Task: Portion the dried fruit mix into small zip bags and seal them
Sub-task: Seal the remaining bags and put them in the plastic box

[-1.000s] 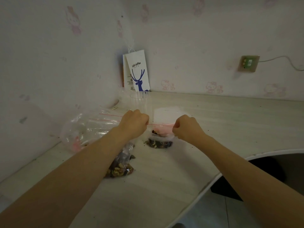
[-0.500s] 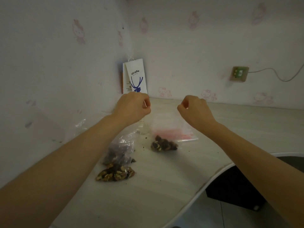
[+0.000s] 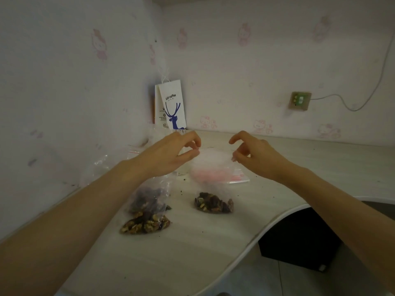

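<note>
Holding one small clear zip bag by top corners: left hand pinches left corner, right hand right. Dried fruit mix in its bottom, down at pale wooden table. Two more filled bags by left forearm, touching: larger clear bag of dark fruit, small walnut bag. One stack of empty red-striped bags behind. Curved table edge at right; open tabletop toward person's side.

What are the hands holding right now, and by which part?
A small zip bag of fruit mix, pinched at its top corners by left hand and right hand.
</note>
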